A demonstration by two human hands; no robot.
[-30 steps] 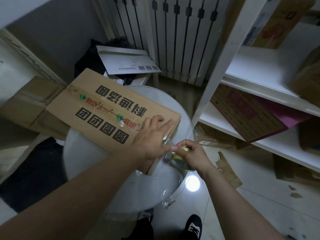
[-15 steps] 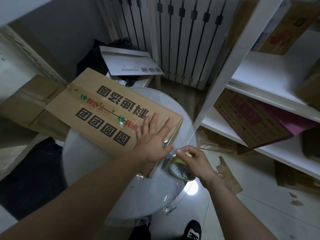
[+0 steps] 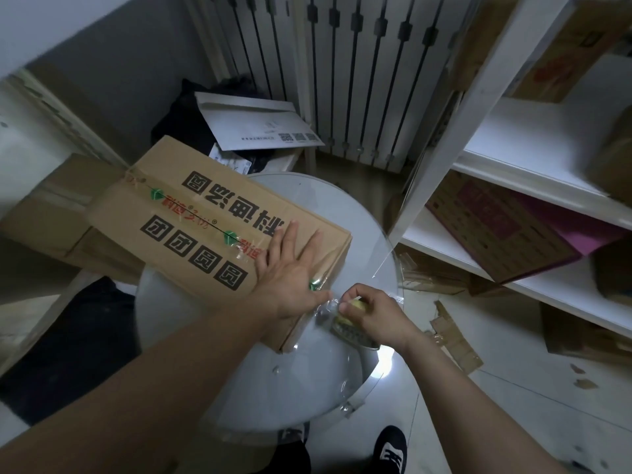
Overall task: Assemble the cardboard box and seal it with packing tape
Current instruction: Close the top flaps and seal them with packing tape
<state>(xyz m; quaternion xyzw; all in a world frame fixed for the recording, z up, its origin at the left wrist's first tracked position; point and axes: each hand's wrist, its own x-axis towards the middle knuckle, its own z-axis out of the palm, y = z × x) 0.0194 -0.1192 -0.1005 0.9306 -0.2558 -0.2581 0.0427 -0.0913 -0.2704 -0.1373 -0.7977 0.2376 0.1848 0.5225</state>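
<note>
A closed brown cardboard box (image 3: 191,220) with black printed characters lies on a round glass table (image 3: 307,381). Clear tape runs along its centre seam. My left hand (image 3: 290,271) rests flat, fingers spread, on the box's near end, over the taped seam. My right hand (image 3: 376,313) grips a roll of clear packing tape (image 3: 352,328) just off the box's near corner, low over the table. A short stretch of clear tape spans from the roll to the box edge under my left hand.
A white shelf unit (image 3: 513,165) with flattened boxes stands at the right. More cardboard (image 3: 51,213) lies to the left of the table, and scraps (image 3: 455,340) lie on the floor. A radiator (image 3: 342,63) and a white envelope (image 3: 256,128) are behind. My shoe (image 3: 391,449) is below the table.
My left hand went from curled to flat, fingers spread, on the box end. My right hand with the tape roll stayed beside the box corner. The view shifted slightly.
</note>
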